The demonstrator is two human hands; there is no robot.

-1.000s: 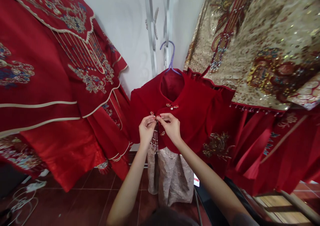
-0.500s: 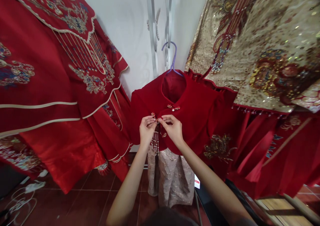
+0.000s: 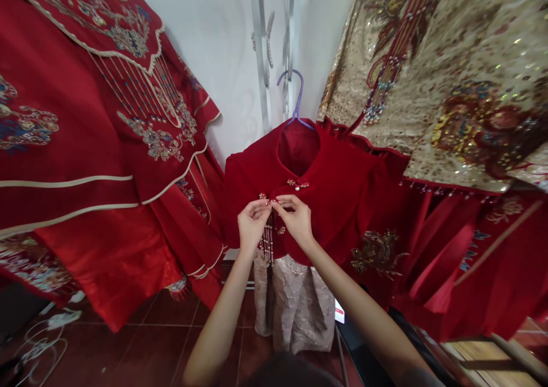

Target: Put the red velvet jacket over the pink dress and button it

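A short red velvet jacket (image 3: 336, 204) hangs on a purple hanger (image 3: 298, 96) in the middle of the view. Its collar fastening, a beaded frog button (image 3: 298, 185), lies near the neckline. Lower on the front, my left hand (image 3: 252, 224) pinches one side of a second frog button, thumb against fingers. My right hand (image 3: 296, 218) pinches the other side, its fingertips meeting those of the left. The fingers hide most of this fastening. Below them dangles a beaded tassel (image 3: 267, 236), and a small gold ornament (image 3: 281, 230) shows between the wrists.
Red embroidered garments (image 3: 85, 130) hang at left, a gold sequined garment (image 3: 454, 50) at right. A shiny pale skirt (image 3: 302, 307) is beneath the jacket. White cables (image 3: 40, 347) lie on the tiled floor (image 3: 145, 353). A wooden slatted piece (image 3: 483, 353) stands lower right.
My fingertips have drawn slightly closer together at the fastening and risen a little. Both hands keep their pinch, and the jacket stays in place.
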